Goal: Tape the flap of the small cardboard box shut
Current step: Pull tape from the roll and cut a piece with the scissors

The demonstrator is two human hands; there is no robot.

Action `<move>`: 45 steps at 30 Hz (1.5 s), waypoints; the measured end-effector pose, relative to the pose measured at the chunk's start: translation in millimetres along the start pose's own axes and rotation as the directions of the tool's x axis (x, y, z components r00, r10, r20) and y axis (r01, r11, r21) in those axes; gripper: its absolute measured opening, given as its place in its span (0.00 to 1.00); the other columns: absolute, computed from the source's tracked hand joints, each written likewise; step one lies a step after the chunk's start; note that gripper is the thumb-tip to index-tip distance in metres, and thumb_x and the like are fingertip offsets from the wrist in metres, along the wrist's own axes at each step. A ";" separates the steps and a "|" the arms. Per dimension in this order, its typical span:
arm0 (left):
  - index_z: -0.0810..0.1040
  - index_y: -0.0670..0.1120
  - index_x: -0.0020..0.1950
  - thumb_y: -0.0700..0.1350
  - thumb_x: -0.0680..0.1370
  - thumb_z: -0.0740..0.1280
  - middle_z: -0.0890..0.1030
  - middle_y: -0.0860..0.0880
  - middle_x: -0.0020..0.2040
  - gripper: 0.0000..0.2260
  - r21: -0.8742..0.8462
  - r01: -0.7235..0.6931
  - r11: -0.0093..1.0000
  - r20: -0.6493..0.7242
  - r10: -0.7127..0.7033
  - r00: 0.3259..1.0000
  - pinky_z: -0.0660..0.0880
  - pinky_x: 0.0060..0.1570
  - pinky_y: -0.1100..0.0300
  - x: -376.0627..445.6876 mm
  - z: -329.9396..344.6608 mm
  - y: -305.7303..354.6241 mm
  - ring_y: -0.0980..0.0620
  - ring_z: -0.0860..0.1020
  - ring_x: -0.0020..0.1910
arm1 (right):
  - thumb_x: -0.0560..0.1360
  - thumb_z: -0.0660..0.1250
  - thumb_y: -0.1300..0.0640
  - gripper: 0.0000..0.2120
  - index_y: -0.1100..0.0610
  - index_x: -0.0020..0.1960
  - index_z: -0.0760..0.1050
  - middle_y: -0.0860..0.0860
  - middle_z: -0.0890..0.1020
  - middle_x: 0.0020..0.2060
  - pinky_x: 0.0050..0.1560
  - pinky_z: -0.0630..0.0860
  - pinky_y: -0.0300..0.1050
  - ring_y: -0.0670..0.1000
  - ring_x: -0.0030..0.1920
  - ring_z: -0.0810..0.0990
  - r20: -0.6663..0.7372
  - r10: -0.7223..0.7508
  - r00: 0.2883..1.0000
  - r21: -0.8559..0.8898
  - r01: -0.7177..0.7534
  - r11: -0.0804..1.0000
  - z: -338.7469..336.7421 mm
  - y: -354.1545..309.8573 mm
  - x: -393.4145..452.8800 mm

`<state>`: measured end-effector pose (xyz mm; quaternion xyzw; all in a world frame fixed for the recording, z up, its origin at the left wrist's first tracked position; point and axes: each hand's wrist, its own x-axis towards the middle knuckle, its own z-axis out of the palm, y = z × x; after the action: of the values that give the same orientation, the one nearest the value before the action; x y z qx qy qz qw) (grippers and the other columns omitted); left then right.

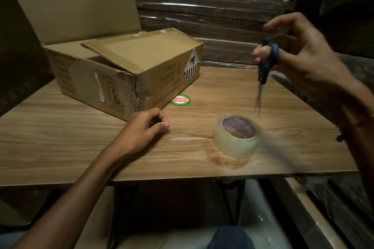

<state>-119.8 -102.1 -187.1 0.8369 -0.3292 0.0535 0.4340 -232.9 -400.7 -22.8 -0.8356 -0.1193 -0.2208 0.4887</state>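
Cardboard, creased and worn at its near corner, makes up the small box that sits on the left half of the wooden table. Its near flap is folded down across the opening but tilts up at the front, leaving a dark gap beneath; old brown tape edges it, yet no fresh strip bridges it to the box wall. A second flap stands upright behind.

Just in front of the box's near corner, the left hand rests on the table, fingers curled loosely toward the thumb; whether it pinches a tape end I cannot tell. To the right lies a roll of clear tape, blurred, well apart from the box. Above it the right hand grips blue-handled scissors, fingers through the loops, blades closed and pointing down at the table. A round sticker lies by the box.

By my reading the task is barely begun: tools are at hand, but the flap still needs pressing flat, taping and cutting.
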 end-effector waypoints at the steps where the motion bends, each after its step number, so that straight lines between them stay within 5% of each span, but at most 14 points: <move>1: 0.80 0.45 0.45 0.40 0.77 0.70 0.83 0.52 0.40 0.02 -0.003 -0.001 1.000 -0.001 0.001 1.000 0.71 0.41 0.67 0.1 -0.1 0.1 0.61 0.77 0.38 | 0.71 0.75 0.50 0.23 0.46 0.62 0.71 0.52 0.83 0.51 0.51 0.83 0.43 0.50 0.54 0.84 0.031 -0.006 1.000 0.017 0.006 1.000 8.4 -0.5 1.0; 8: 0.80 0.45 0.44 0.40 0.77 0.70 0.83 0.51 0.40 0.02 -0.017 0.006 1.000 0.005 -0.006 1.000 0.73 0.43 0.62 -0.5 -0.3 -0.9 0.57 0.78 0.39 | 0.70 0.75 0.55 0.29 0.51 0.67 0.67 0.54 0.79 0.53 0.54 0.79 0.46 0.52 0.57 0.81 0.119 -0.074 0.990 0.186 0.051 0.981 63.4 18.8 11.1; 22: 0.80 0.45 0.45 0.41 0.77 0.70 0.83 0.49 0.41 0.01 -0.011 0.014 1.000 0.013 -0.014 1.000 0.73 0.43 0.60 0.9 0.0 -1.2 0.56 0.78 0.39 | 0.66 0.75 0.49 0.32 0.48 0.67 0.67 0.52 0.79 0.55 0.60 0.79 0.50 0.50 0.56 0.82 0.117 -0.029 0.993 0.103 0.017 0.995 81.9 51.1 5.7; 28: 0.80 0.46 0.46 0.41 0.77 0.70 0.83 0.50 0.41 0.01 -0.008 0.033 0.999 0.019 -0.033 0.999 0.73 0.43 0.61 0.8 -0.7 0.0 0.56 0.78 0.40 | 0.67 0.75 0.48 0.30 0.48 0.66 0.68 0.47 0.80 0.51 0.53 0.78 0.35 0.43 0.53 0.83 0.060 -0.035 0.998 0.094 0.029 0.995 90.9 60.2 -2.6; 32: 0.80 0.43 0.46 0.40 0.77 0.70 0.83 0.46 0.42 0.01 -0.021 0.020 1.000 0.009 -0.020 1.000 0.72 0.42 0.63 -0.6 -1.0 2.2 0.54 0.78 0.40 | 0.68 0.75 0.48 0.29 0.49 0.66 0.69 0.47 0.81 0.51 0.56 0.79 0.45 0.45 0.55 0.82 0.055 -0.025 0.998 0.092 0.020 0.996 91.5 66.1 -5.1; 36: 0.80 0.41 0.46 0.39 0.77 0.70 0.84 0.43 0.43 0.02 -0.032 0.025 0.999 0.016 -0.024 1.000 0.74 0.43 0.58 -0.6 -0.6 3.2 0.51 0.78 0.40 | 0.71 0.75 0.55 0.24 0.48 0.64 0.70 0.46 0.81 0.50 0.55 0.78 0.39 0.42 0.52 0.82 0.045 -0.031 0.998 0.076 0.028 0.997 94.2 69.0 -7.2; 45: 0.80 0.44 0.46 0.41 0.77 0.70 0.83 0.47 0.42 0.01 -0.044 0.031 0.999 0.028 -0.030 0.999 0.73 0.43 0.61 -0.8 -1.4 0.1 0.55 0.78 0.40 | 0.70 0.75 0.49 0.21 0.48 0.61 0.74 0.44 0.83 0.47 0.58 0.78 0.63 0.48 0.51 0.83 -0.002 -0.068 0.998 0.051 0.068 0.996 98.7 71.6 -4.5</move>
<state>-120.2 -100.7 -186.5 0.8327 -0.3233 0.0279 0.4486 -182.2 -350.1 -121.5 -0.8184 -0.1533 -0.2344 0.5018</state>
